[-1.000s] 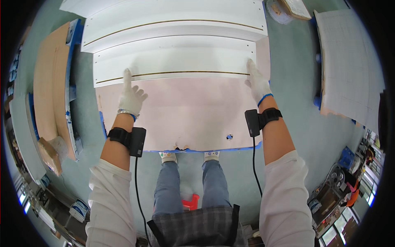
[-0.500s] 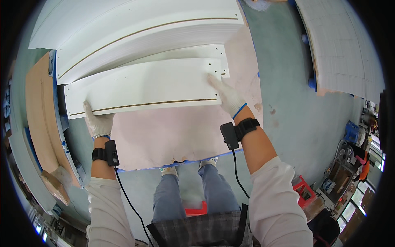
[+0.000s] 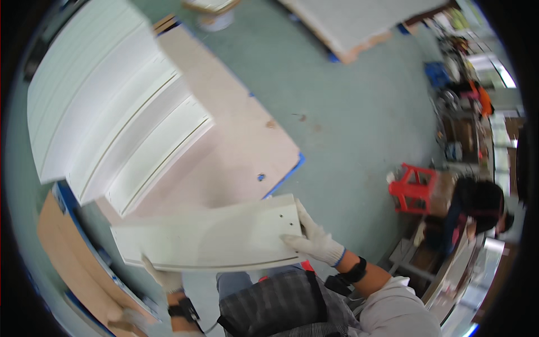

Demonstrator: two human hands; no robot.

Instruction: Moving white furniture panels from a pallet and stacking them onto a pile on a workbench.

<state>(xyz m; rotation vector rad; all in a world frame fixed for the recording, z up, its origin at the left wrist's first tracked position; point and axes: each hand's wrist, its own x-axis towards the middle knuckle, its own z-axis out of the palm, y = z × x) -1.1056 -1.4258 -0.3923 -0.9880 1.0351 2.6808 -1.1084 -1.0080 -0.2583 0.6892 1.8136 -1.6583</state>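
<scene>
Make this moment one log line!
long flat white panel: held; left white-gloved grip: lower edge; right white-gloved grip: right end; white panel stacks: on pinkish board

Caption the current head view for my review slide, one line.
Gloved left hand and right hand hold a white drilled panel near stacked white panels on a pinkish board.

held white board (image 3: 208,236): 1 | gloved grips (image 3: 315,245): 2 | wrist straps (image 3: 356,271): 2 | plaid apron (image 3: 266,306): 1

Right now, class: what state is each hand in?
Left hand: holding the white board by its near edge.
Right hand: holding the same board at its right end.
</scene>
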